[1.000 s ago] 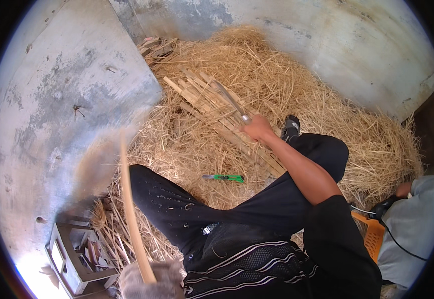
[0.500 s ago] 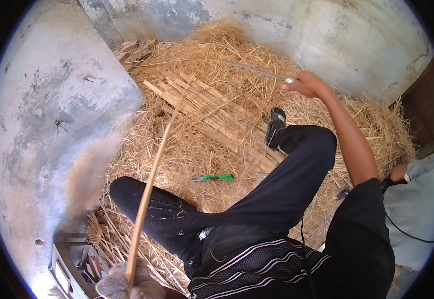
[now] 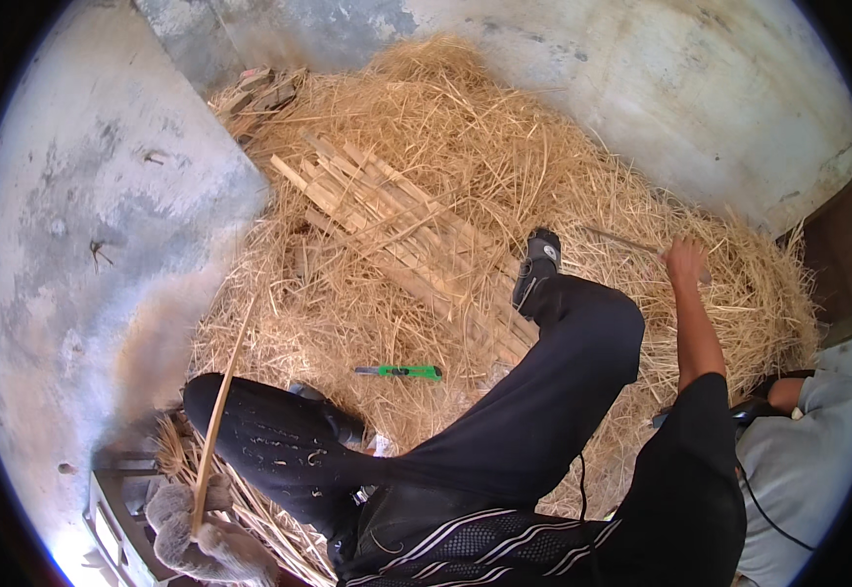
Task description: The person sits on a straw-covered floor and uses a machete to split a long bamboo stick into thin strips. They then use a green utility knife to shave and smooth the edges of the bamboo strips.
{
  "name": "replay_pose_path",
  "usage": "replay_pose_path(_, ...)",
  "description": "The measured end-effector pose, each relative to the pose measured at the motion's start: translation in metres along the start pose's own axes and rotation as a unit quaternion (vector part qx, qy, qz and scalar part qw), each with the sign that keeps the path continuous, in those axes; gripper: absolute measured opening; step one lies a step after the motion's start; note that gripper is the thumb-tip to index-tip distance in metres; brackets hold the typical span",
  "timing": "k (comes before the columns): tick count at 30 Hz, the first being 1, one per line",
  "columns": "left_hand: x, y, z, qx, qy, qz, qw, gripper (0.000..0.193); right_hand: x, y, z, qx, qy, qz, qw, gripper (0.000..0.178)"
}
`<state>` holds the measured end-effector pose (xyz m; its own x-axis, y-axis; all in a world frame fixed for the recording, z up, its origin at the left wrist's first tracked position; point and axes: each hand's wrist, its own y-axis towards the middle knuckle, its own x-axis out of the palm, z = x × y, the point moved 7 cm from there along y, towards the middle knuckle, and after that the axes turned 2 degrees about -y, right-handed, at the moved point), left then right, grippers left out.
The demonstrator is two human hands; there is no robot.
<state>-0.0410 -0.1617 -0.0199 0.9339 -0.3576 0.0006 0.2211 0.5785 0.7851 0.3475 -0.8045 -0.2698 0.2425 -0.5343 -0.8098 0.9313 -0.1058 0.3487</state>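
Observation:
At the lower left my left hand (image 3: 208, 541), in a greyish work glove, is closed round the lower end of a long thin bamboo strip (image 3: 218, 416). The strip slants upward past my bent left knee. Away to the right, my bare right hand (image 3: 686, 260) grips a knife with a long narrow blade (image 3: 623, 240). Its blade points left over the straw, and my fingers hide most of the handle. Between my legs a green box cutter (image 3: 401, 372) lies on the straw with its blade showing; neither hand touches it.
Split bamboo slats (image 3: 411, 245) lie in a pile ahead on deep straw (image 3: 504, 147). More thin strips (image 3: 261, 519) lie beside my left thigh, near a grey frame (image 3: 113, 533). Worn walls (image 3: 83, 293) enclose the corner. Another person's grey sleeve (image 3: 827, 401) shows at right.
My right hand has swung down and to the right with the knife. My left hand and the strip have shifted left, the strip's tip now lower. The whole view has moved slightly.

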Motion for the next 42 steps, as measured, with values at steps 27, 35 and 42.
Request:
replay_pose_path(27, -0.009, 0.011, -0.046, -0.150, -0.163, -0.091, 0.971, 0.041, -0.135, -0.239, -0.493, -0.602, 0.169, -0.334, 0.705, 0.045)
replay_pose_path(35, -0.032, 0.028, -0.042, -0.095, 0.025, -0.019, 0.995, 0.049, -0.169, -0.276, -0.513, -0.588, 0.232, -0.316, 0.707, 0.027)
replay_pose_path(42, -0.046, 0.040, -0.032, -0.092, 0.064, 0.055, 0.992, 0.017, -0.131, -0.300, -0.521, -0.551, 0.224, -0.351, 0.723, 0.027)
